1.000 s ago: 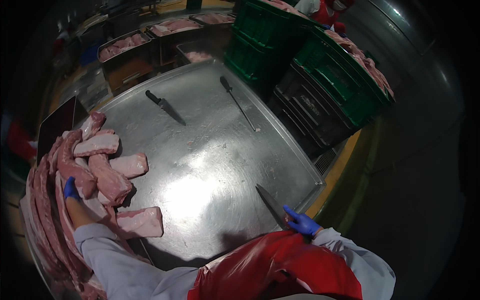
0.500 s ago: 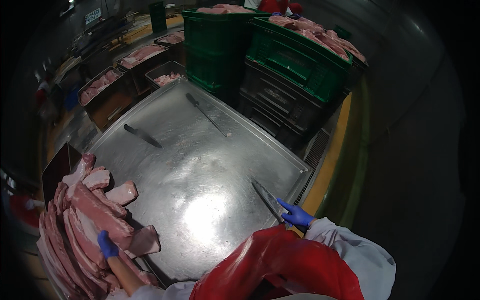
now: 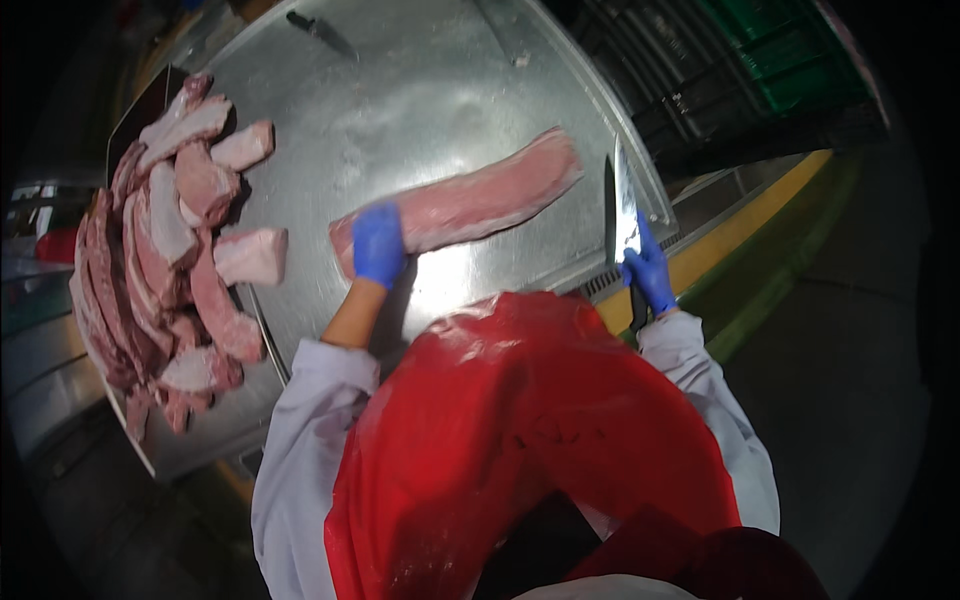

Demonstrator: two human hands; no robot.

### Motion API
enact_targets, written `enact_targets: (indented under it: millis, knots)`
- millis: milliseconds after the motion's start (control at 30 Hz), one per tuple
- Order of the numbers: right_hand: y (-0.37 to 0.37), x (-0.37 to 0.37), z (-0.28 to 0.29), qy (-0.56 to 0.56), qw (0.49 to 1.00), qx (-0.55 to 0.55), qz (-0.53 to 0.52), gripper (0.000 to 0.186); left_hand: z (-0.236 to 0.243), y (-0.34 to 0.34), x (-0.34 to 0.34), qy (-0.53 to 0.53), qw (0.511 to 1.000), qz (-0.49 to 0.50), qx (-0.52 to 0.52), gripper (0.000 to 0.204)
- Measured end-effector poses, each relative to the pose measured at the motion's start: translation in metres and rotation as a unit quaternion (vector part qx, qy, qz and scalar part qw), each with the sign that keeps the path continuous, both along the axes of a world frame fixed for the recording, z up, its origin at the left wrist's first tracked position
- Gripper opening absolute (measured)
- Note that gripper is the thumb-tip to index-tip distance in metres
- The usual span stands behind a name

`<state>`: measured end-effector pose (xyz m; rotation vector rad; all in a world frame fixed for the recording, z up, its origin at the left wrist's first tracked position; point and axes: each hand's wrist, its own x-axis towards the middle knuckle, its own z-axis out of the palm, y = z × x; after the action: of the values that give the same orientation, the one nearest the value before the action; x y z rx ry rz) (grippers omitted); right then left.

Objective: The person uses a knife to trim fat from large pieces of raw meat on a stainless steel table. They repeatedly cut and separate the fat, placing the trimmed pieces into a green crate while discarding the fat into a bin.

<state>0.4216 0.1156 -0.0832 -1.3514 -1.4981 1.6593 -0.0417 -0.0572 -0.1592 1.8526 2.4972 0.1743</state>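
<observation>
A long pale-pink pork loin point(image 3: 490, 195) lies slantwise across the metal table point(image 3: 400, 95). My left hand point(image 3: 378, 245), in a blue glove, is closed over the loin's left end. In my right hand point(image 3: 650, 272), also blue-gloved, is a knife point(image 3: 624, 200) gripped by its black handle. Its broad blade points away from me, beside the table's right edge and apart from the loin's right end. Left of the table, a heap of pork loins point(image 3: 155, 270) fills a metal tray, a few ends sticking out over the table.
Another black-handled knife point(image 3: 312, 28) lies at the table's far left. A thin rod-like tool point(image 3: 505, 40) rests near the far edge. Dark and green crates point(image 3: 770, 55) stand beyond the right side, with a yellow floor strip point(image 3: 730, 215) near them.
One loin has come off the heap onto the table, held by my left hand. My right hand has taken up the knife from the table. The view has turned downward.
</observation>
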Motion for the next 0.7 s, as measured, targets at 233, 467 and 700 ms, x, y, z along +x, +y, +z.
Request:
enact_targets:
  millis: [233, 467, 700]
  knots:
    - [0.060, 0.029, -0.013, 0.029, 0.999, -0.005, 0.023, 0.073, 0.064, 0.083, 0.012, -0.366, 0.889, -0.078, -0.264, 0.052]
    - [0.089, 0.077, -0.011, 0.083, 0.996, -0.019, -0.014, 0.075, 0.053, 0.141, 0.035, -0.116, 0.972, 0.011, -0.204, 0.079]
    - [0.099, 0.092, -0.027, 0.073, 0.996, -0.028, -0.046, 0.077, 0.056, 0.209, 0.154, -0.015, 0.994, -0.065, -0.084, 0.104]
